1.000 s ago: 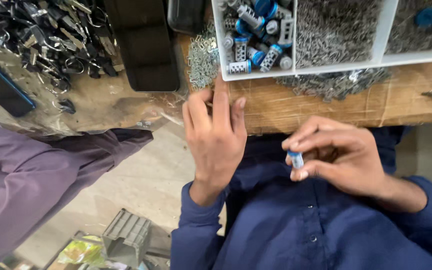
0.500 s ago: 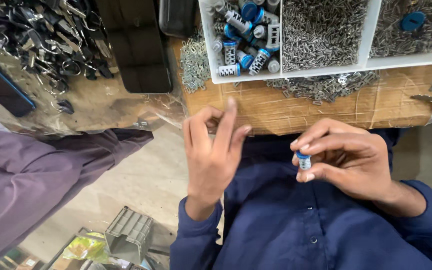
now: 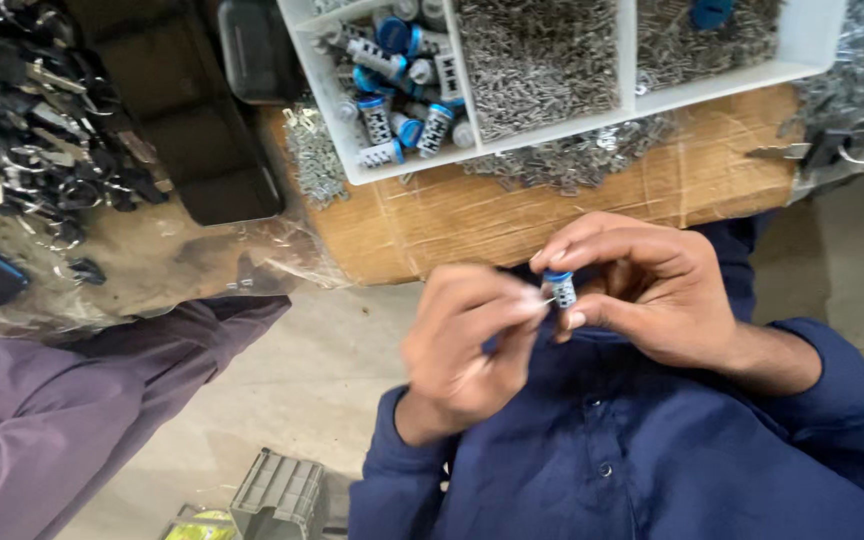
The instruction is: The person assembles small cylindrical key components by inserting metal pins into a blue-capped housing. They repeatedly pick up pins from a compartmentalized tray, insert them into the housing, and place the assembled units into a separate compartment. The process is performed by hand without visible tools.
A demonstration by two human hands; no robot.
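My right hand (image 3: 642, 290) pinches a small silver cylinder with a blue cap (image 3: 559, 288) between thumb and fingers, just below the table edge over my blue shirt. My left hand (image 3: 467, 340) has its fingertips pinched together and touching the side of that cylinder; a thin metal pin seems to sit between them, too small to be sure. A white divided tray (image 3: 562, 135) lies on the cardboard-covered table above the hands. Its left compartment holds several of the same blue-capped cylinders (image 3: 397, 95), and its middle compartment is heaped with small metal pins (image 3: 537, 60).
Loose pins are spilled on the cardboard (image 3: 572, 165) in front of the tray. A black case (image 3: 187, 110) and a pile of dark metal parts (image 3: 42, 130) lie at the left. A person's purple-clad leg (image 3: 72, 420) is at lower left, with a grey crate (image 3: 277, 495) on the floor.
My left hand came down from the table edge, closed its spread fingers into a pinch and met the cylinder. My right hand moved left and up slightly with the cylinder.
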